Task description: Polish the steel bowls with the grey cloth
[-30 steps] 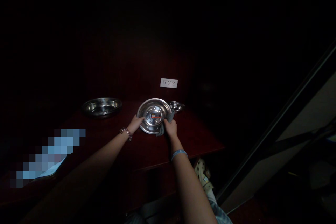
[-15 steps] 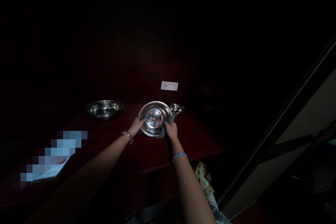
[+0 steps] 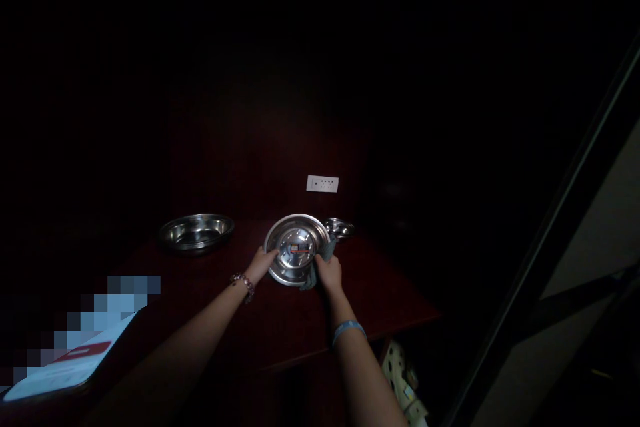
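Note:
A shiny steel basin (image 3: pixel 290 270) is tilted so that its inside faces me, with a small label at its middle. My left hand (image 3: pixel 261 265) grips its left rim, thumb on the inner side. On the opposite rim, my right hand (image 3: pixel 329 272) is closed with its thumb inside; a grey-green cloth (image 3: pixel 311 276) is pressed between that hand and the basin. The fingers behind the rim are hidden. Behind the basin, to the right, stands a smaller steel bowl (image 3: pixel 341 228), partly covered by it.
Another wide steel basin (image 3: pixel 196 247) rests on the dark red table (image 3: pixel 385 287) at the left. A lit screen (image 3: pixel 75 363), partly pixelated, lies at the near left. A white socket plate (image 3: pixel 323 184) is on the back wall. Below the table's right edge shows a pale clog (image 3: pixel 400 377).
The whole scene sits lower in the picture, as the head view has tilted up. Both hands keep their hold on the basin, which stays at nearly the same tilt.

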`<action>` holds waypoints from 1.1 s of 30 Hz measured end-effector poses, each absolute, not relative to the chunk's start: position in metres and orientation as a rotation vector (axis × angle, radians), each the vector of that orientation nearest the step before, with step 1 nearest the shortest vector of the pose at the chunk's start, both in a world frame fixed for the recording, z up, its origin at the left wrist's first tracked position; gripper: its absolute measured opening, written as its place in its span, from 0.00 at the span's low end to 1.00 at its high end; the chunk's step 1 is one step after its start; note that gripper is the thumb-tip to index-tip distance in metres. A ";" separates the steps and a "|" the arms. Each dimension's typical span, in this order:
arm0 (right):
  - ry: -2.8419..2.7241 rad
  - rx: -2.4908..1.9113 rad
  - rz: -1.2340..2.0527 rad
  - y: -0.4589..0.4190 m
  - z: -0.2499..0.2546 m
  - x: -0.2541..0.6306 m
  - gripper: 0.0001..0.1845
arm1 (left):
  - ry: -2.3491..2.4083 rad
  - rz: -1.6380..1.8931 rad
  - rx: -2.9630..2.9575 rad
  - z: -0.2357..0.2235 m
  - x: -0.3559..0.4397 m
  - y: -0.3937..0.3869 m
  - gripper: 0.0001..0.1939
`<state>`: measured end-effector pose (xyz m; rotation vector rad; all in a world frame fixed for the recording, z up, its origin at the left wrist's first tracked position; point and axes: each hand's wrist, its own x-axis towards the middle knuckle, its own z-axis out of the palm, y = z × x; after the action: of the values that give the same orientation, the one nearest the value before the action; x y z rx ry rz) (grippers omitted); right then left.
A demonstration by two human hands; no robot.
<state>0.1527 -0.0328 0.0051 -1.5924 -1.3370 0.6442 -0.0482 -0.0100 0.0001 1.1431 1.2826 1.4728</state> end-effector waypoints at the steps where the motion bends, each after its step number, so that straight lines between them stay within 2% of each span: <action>1: -1.337 -1.579 0.633 -0.033 0.005 0.153 0.13 | 1.300 1.483 1.111 0.002 -0.047 -0.011 0.08; 12: -1.318 -1.616 0.652 -0.033 0.007 0.151 0.13 | 1.312 1.462 1.010 0.015 -0.046 -0.026 0.09; 23: -1.109 -1.451 0.794 -0.020 0.002 0.156 0.15 | 0.814 1.449 0.981 0.021 -0.040 -0.038 0.21; 28: -1.096 -1.309 0.852 -0.022 0.007 0.153 0.13 | 0.831 1.355 1.043 0.025 -0.039 -0.050 0.26; 33: -1.194 -1.192 0.960 -0.021 0.000 0.146 0.13 | 0.988 1.303 1.034 0.020 -0.035 -0.054 0.21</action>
<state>0.1462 -0.0213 0.0002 -1.1923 -1.1938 0.9604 -0.0345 -0.0537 0.0197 1.0339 0.9881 1.3028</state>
